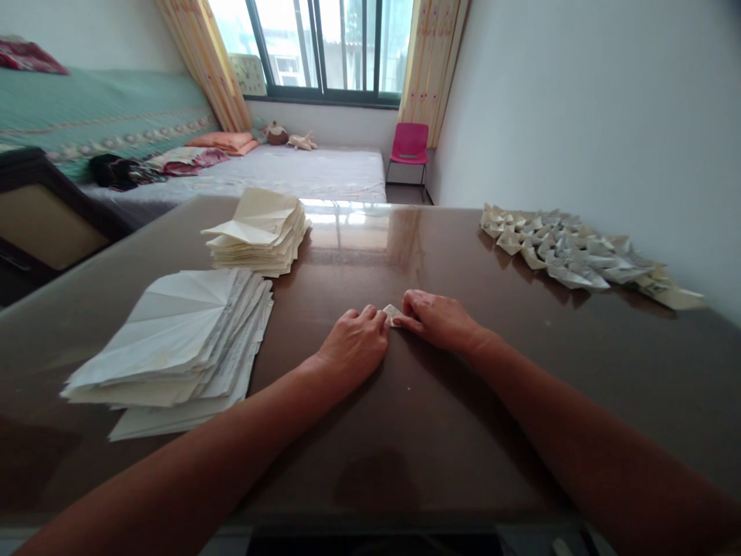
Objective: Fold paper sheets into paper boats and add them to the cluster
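A small piece of folded paper (391, 314) lies on the brown table (359, 417) between my two hands. My left hand (360, 340) presses its bent fingers on the paper's left side. From the right, my right hand (437, 318) has its fingers curled and its thumb on the paper's edge. Most of the paper is hidden under the fingers, and only a pale pointed part shows.
A stack of white creased sheets (174, 324) sits at the left, with a cream stack (260, 232) behind it. Many folded paper boats (573, 247) stand in rows at the right, near the wall. Beyond the table are a bed (341, 170) and a pink chair (410, 144).
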A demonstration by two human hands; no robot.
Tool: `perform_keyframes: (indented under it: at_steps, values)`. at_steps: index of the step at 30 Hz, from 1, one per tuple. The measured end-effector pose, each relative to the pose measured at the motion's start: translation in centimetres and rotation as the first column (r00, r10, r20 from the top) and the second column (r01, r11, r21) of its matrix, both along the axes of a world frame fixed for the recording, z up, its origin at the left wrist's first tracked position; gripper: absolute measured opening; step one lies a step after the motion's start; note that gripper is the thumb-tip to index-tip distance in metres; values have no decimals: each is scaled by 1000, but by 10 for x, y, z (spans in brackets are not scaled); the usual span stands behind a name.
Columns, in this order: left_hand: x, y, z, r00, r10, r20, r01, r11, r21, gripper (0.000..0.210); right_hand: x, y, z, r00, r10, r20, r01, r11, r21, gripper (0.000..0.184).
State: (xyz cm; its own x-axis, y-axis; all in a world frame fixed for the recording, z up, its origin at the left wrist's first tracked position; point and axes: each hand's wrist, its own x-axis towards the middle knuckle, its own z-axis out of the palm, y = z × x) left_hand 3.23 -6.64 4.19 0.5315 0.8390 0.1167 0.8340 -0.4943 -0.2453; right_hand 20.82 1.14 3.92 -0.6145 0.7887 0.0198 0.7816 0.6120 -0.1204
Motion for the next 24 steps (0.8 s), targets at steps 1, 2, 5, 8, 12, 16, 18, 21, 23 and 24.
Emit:
perform_keyframes:
  at_steps: [1,2,5,8,12,16,18,21,23,24]
  values:
    - [0,0,0,1000,3,-3,-3,1000,-3,24,2,2,1,1000,8,6,-8,1000,-20,34]
    - [0,-1,1,1000,5,-8,-5,1000,-10,24,4,5,1,1000,15,11,-14,999,-41,34]
    - [-1,-2,4,1000,9,-25,-10,1000,-29,21,11,12,3,999,36,13,-34,994,-103,36]
    - [-3,-3,7,999,19,-42,-21,999,-42,18,16,18,4,997,73,-8,-74,986,-150,34]
    - [-4,-4,10,997,47,-53,-50,997,-55,19,21,23,3,993,90,-72,-103,974,-200,25]
    - [-3,-5,10,997,55,-56,-59,996,-69,21,22,23,5,984,90,-155,-132,948,-289,17]
    - [-4,-5,9,998,48,-52,-51,996,-73,21,19,19,8,964,119,-239,-193,929,-315,14]
    - [-4,-5,8,999,34,-38,-37,997,-64,22,9,8,7,912,201,-358,-296,926,-233,15]
    - [-4,-4,7,999,31,-30,-33,998,-61,21,1,1,3,901,242,-361,-309,940,-142,13]
    - [-4,-4,7,999,31,-25,-33,998,-59,21,-2,-3,0,903,253,-347,-308,945,-111,14]
